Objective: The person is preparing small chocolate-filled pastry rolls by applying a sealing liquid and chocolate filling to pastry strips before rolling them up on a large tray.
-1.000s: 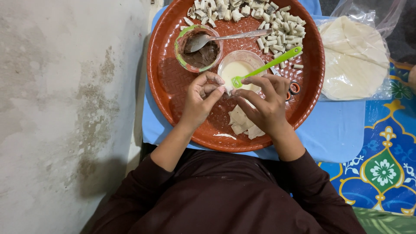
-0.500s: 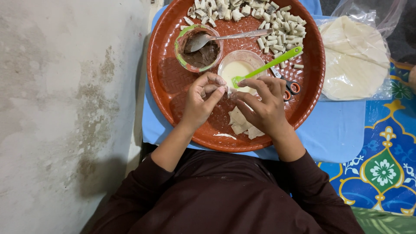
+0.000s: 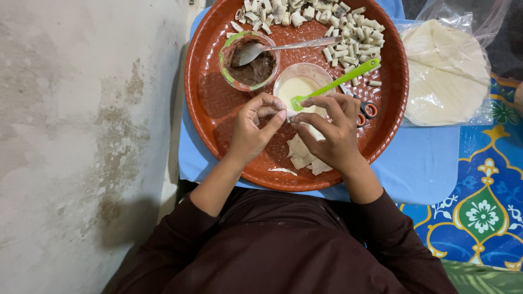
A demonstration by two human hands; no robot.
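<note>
Nearest the camera, dark brown sleeves run up to both hands over the round red-brown woven-pattern plastic tray (image 3: 210, 117), which sits on a light blue mat (image 3: 425, 163). The left hand (image 3: 253, 130) and right hand (image 3: 329, 128) meet fingertip to fingertip, both pinched closed on a small pale dough piece (image 3: 289, 114) held just above the tray, mostly hidden by the fingers. Under the right hand lies a loose stack of cut pale dough squares (image 3: 299, 152), partly covered by the palm. Orange-handled scissors (image 3: 368, 110) peek out just right of the right hand. Just beyond the fingers stands a small clear cup of pale liquid (image 3: 299, 81) with a bright green plastic brush (image 3: 338, 81) resting in it. Left of that, a green-rimmed tub of dark brown filling (image 3: 250, 68) holds a metal spoon (image 3: 283, 48). Along the far rim is a heap of small rolled dough pieces (image 3: 348, 32). Off the tray to the right, round flat wrappers in a clear plastic bag (image 3: 444, 71) lie on a blue patterned cloth (image 3: 485, 207).
</note>
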